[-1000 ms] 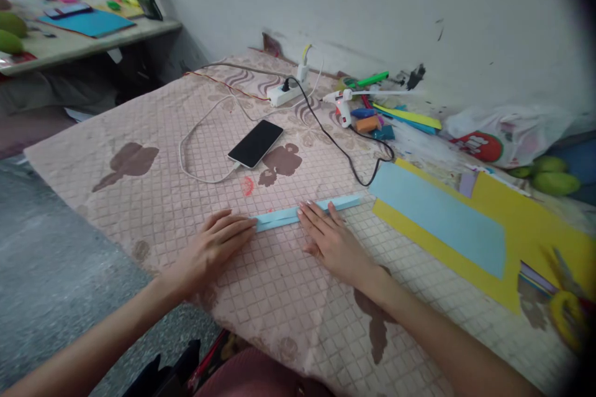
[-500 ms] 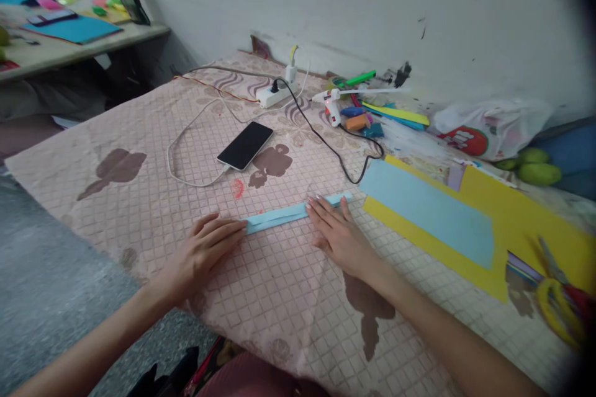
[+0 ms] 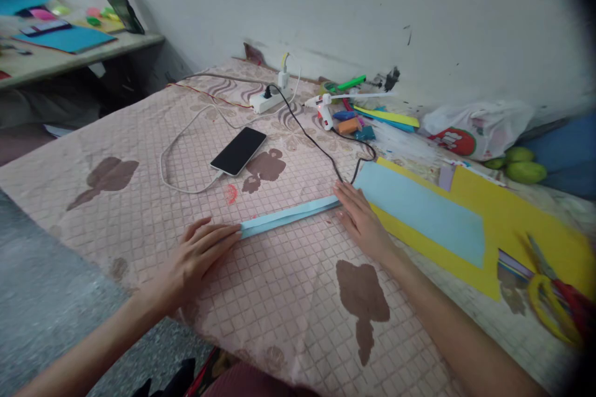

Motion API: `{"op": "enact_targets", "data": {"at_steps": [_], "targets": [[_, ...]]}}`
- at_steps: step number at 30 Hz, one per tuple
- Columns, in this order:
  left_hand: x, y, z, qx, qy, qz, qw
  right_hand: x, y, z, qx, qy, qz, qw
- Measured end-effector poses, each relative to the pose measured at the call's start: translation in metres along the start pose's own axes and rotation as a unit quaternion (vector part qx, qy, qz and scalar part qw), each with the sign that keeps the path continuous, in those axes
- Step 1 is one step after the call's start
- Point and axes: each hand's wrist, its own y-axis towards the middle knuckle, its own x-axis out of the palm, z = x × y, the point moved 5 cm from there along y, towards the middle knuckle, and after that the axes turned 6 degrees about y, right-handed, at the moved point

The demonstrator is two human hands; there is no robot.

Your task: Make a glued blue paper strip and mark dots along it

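A light blue paper strip [image 3: 288, 217], folded lengthwise, lies slantwise on the tablecloth between my hands. My left hand [image 3: 198, 254] rests palm down at its left end, fingers stretched over the paper and one finger apart; the thumb is hidden. At the strip's right end my right hand [image 3: 365, 223] lies with fingers extended, fingertips on the paper and thumb apart. Just right of that hand, a light blue sheet [image 3: 423, 211] lies on yellow paper [image 3: 484, 285].
Beyond the strip lies a phone [image 3: 239, 151] on a white cable. A power strip [image 3: 267, 101], a glue gun [image 3: 321, 110] and clay blocks [image 3: 348, 125] sit near the wall. Scissors [image 3: 549, 298] lie at right, below a plastic bag [image 3: 475, 130] and green fruit [image 3: 526, 172].
My right hand has slid rightward along the strip to its far end, uncovering more of the fold. My left hand stays at the left end. The view has shifted slightly.
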Motion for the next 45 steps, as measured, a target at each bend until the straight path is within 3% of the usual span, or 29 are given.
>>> {"op": "enact_targets", "data": {"at_steps": [4, 8, 13, 16, 20, 26, 33, 45], "targets": [[-0.007, 0.018, 0.005, 0.009, 0.004, 0.018, 1.000, -0.010, 0.000, 0.005, 0.032, 0.062, 0.062, 0.996], [-0.005, 0.048, 0.011, 0.012, -0.017, 0.003, 1.000, -0.011, -0.002, 0.007, 0.056, 0.091, 0.086, 0.991], [0.011, 0.103, 0.015, -0.012, -0.071, -0.045, 0.996, -0.011, -0.005, 0.013, 0.099, 0.117, 0.114, 0.982], [0.027, 0.137, 0.026, -0.034, -0.074, -0.104, 0.991, -0.011, -0.008, 0.016, 0.108, 0.133, 0.120, 0.978], [0.042, 0.165, 0.041, -0.073, -0.045, -0.156, 0.984, -0.014, -0.012, 0.016, 0.093, 0.145, 0.128, 0.977], [0.049, 0.167, 0.045, -0.094, -0.056, -0.165, 0.980, -0.021, -0.017, 0.022, 0.117, 0.193, 0.140, 0.964], [0.049, 0.162, 0.056, -0.036, -0.106, -0.167, 0.980, -0.022, -0.028, 0.021, 0.139, 0.237, 0.128, 0.953], [0.054, 0.157, 0.057, 0.006, -0.164, -0.137, 0.977, -0.025, -0.011, 0.008, -0.066, 0.108, 0.064, 0.990]]}}
